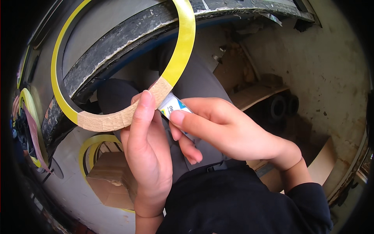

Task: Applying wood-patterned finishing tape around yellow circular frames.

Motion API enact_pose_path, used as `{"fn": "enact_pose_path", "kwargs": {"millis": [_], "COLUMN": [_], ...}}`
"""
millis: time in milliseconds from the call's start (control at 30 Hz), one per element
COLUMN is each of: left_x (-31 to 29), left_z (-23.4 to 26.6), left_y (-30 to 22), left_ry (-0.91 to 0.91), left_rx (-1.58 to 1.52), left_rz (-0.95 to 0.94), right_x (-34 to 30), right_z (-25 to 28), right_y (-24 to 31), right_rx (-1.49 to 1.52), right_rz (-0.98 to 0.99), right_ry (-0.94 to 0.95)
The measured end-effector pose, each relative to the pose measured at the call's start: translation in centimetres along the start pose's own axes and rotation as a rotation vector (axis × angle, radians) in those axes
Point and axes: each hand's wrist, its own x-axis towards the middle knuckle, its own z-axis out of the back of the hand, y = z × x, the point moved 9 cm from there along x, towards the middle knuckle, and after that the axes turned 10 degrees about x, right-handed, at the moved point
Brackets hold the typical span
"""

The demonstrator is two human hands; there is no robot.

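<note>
A large flat ring (182, 43), yellow on its face and dark on its inner edge, rises from my lap toward the bench. Its near part is a rough tan section (105, 121) that looks like cardboard or masking tape. My left hand (146, 148) is closed on this section, thumb in front and fingers behind. My right hand (222, 126) pinches a small flat thing with a white and blue label (171, 105) between thumb and fingers. That thing's far end meets the ring's tan section from below; its exact kind is hidden by my fingers.
A worn black bench edge (117, 48) curves across beyond my hands. Below left, a cardboard box (111, 171) stands by more yellow rings (83, 154). Pale rings (29, 97) hang at the far left. To the right, dark rolls (278, 106) lie under a cardboard sheet (257, 96).
</note>
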Motion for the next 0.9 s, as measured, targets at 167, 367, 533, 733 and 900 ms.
{"fn": "enact_pose_path", "kwargs": {"millis": [167,367,533,733,900], "left_x": [-0.2,-0.2,0.1,-0.6,-0.6], "left_z": [-0.3,0.6,1.7,0.2,0.2], "left_y": [-0.7,-0.4,0.1,-1.4,-1.5], "left_ry": [0.009,-0.261,-0.289,-0.202,-0.234], "left_rx": [0.083,0.253,0.308,0.217,0.215], "left_rz": [-0.076,-0.139,-0.227,-0.283,-0.271], "right_x": [2.0,2.9,2.9,3.1,3.3], "right_z": [1.0,1.1,1.4,1.4,1.9], "right_y": [-0.9,-0.6,-0.2,0.7,0.6], "right_rx": [0.027,0.037,0.007,-0.066,-0.068], "right_rz": [0.052,0.066,0.06,0.147,0.16], "right_ry": [-0.007,-0.008,-0.038,-0.075,-0.08]}}
